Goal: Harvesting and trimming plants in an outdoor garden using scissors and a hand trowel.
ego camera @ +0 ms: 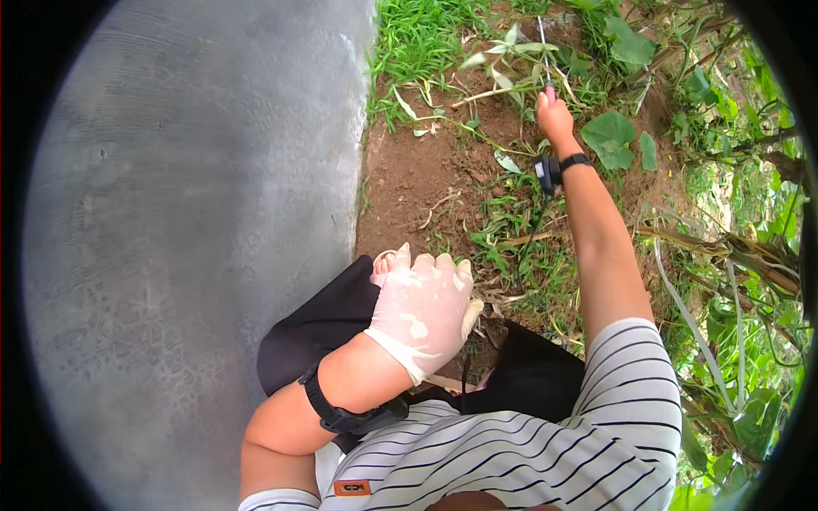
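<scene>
My left hand [425,310], in a thin whitish glove, rests over my bent knee with its fingers near one another; whether anything is under the palm is hidden. Stretched far forward, my bare right hand [555,121] grips the pinkish handle of a thin metal tool [546,61], whose end is too small to identify. The tool's narrow shaft points away from me among weeds with pale leaves [511,76]. A long leafy stem [473,129] lies on the brown soil [409,175], left of my right wrist.
A smooth grey concrete surface [192,191] borders the soil along the left. Thick grass [422,45] grows at the top. Broad-leaved vines [610,137], dry stalks [754,255] and a pale cord or tube [693,326] stand on the right, close to my right arm.
</scene>
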`<act>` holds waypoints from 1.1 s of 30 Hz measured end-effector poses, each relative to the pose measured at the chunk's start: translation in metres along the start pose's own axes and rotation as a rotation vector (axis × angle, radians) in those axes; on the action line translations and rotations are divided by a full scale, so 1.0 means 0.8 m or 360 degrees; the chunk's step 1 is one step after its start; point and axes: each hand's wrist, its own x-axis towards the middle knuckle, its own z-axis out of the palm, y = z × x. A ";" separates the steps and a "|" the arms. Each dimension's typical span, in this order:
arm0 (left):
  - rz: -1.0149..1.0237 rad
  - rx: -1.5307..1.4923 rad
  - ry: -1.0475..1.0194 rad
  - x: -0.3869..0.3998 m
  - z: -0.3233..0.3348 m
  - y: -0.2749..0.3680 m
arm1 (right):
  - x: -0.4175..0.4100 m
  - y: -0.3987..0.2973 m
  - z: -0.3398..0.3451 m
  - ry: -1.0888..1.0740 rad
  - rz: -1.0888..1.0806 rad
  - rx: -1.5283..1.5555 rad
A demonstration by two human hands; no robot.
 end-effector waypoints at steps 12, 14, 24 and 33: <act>0.0008 -0.0027 0.0102 -0.001 -0.006 -0.006 | -0.204 0.143 -0.102 -0.0488 0.0234 -0.0343; 0.0022 -0.0028 0.0108 -0.002 -0.004 -0.003 | -0.177 0.113 -0.094 -0.0443 0.0142 -0.0122; 0.0028 0.0003 0.0060 -0.003 -0.001 -0.001 | -0.016 -0.082 0.097 -0.0472 0.0153 0.0190; 0.0019 -0.0027 0.0165 -0.003 -0.004 -0.007 | -0.157 0.008 0.039 -0.0615 0.0091 -0.0062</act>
